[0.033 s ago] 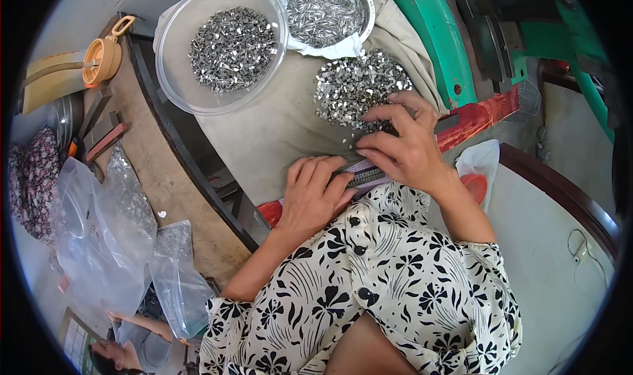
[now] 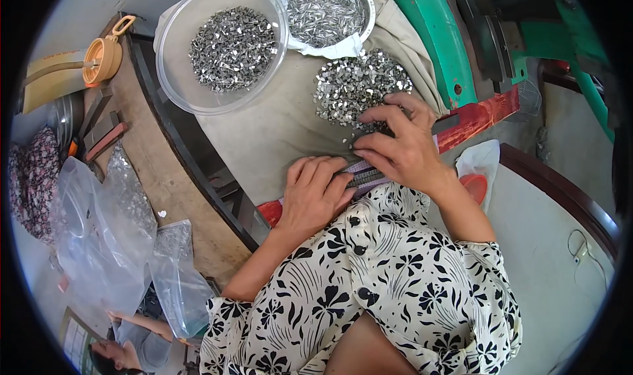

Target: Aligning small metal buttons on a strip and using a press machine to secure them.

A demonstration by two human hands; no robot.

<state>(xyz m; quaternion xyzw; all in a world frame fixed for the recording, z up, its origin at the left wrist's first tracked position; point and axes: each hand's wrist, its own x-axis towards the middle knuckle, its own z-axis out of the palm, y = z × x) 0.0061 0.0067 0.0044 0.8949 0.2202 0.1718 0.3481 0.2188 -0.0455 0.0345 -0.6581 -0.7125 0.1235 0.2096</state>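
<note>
Left hand (image 2: 310, 194): curled at dark strip (image 2: 368, 176); cannot tell if clamped.
Right hand (image 2: 410, 144): arched near strip; cannot tell if pinching.
Metal chips (image 2: 353, 85): touching right hand, spreading beyond.

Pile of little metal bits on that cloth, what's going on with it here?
The person's right hand is at the near edge of the pile of small metal pieces on the beige cloth; whether it grips one isn't clear. The left hand is beside a dark ridged strip. Farther off, a clear bowl and a lined basin hold more metal pieces.
</note>
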